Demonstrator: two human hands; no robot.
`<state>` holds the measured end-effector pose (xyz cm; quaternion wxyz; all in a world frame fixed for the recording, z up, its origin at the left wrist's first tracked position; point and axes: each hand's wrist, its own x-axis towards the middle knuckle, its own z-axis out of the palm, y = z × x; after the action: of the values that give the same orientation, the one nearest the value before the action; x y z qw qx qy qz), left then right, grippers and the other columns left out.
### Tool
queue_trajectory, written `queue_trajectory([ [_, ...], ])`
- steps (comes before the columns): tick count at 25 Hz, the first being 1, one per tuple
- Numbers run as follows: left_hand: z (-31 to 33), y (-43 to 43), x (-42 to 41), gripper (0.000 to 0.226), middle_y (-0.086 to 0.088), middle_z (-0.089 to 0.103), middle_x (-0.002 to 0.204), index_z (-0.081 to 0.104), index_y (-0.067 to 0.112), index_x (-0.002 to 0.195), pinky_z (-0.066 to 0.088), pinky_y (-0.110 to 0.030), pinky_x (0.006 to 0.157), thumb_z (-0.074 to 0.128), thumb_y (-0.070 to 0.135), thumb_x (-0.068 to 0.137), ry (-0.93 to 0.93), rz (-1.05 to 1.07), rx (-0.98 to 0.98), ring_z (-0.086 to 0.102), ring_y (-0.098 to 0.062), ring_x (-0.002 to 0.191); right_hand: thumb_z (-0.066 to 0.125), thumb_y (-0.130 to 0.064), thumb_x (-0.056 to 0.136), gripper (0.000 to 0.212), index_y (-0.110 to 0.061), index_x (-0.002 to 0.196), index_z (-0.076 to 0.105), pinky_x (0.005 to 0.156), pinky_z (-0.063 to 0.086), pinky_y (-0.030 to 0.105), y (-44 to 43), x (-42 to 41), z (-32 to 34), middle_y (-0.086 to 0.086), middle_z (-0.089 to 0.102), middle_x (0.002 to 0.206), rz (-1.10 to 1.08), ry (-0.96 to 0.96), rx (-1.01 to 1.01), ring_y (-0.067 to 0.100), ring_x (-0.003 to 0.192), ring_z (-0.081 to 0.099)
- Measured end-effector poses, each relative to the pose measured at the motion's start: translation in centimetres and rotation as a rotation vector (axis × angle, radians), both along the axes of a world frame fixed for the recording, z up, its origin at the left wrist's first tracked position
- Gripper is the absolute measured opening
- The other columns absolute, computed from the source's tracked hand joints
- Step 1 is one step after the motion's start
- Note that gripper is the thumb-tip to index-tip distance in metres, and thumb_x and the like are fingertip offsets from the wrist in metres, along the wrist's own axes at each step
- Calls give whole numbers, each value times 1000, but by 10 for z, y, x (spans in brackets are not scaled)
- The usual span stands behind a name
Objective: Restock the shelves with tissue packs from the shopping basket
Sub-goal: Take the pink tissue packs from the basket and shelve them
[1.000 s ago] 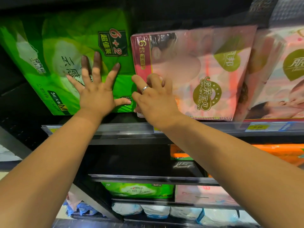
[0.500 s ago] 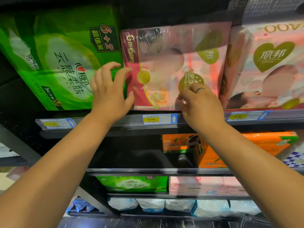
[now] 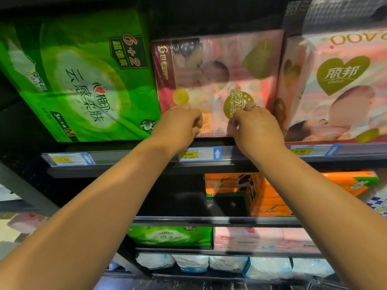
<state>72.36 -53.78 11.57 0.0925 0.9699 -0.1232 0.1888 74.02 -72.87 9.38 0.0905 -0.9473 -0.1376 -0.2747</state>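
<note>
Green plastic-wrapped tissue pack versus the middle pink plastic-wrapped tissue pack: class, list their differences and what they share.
The green plastic-wrapped tissue pack reads 6+2; the middle pink plastic-wrapped tissue pack reads 6. The green one looks taller than the pink one. The left hand and right hand grip the pink one's lower edge; the green one is untouched. Both stand side by side on the top shelf.

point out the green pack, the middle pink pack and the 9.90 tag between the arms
green pack (image 3: 83, 84): head view, front face, on the white oval
middle pink pack (image 3: 217, 76): head view, upper front face
9.90 tag (image 3: 188, 154): head view, its yellow part
</note>
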Motion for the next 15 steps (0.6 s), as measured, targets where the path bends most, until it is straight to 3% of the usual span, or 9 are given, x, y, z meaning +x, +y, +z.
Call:
queue_trajectory([
  [5, 1, 0, 14, 8, 1, 49, 92, 65, 18, 94, 37, -29, 76, 65, 15, 87, -18, 9, 29, 53, -26, 97, 61, -2, 81, 24, -7, 104, 68, 68, 32, 30, 2, 14, 11, 16, 53, 117, -7, 82, -69, 38, 101, 52],
  [9, -3, -2, 19, 8, -1, 49, 92, 65, 19, 93, 34, -29, 70, 65, 16, 85, -5, 31, 96, 55, -28, 95, 58, -4, 83, 28, -8, 108, 68, 76, 46, 35, 1, 21, 14, 15, 54, 119, 2, 163, -111, 36, 101, 56],
  [15, -3, -1, 30, 19, -11, 56, 106, 66, 14, 105, 44, -35, 84, 65, 17, 86, 59, 16, 75, 55, -32, 102, 62, -14, 86, 33, -11, 119, 60, 77, 46, 35, 1, 24, 13, 15, 44, 132, 74, 268, -63, 36, 98, 59],
])
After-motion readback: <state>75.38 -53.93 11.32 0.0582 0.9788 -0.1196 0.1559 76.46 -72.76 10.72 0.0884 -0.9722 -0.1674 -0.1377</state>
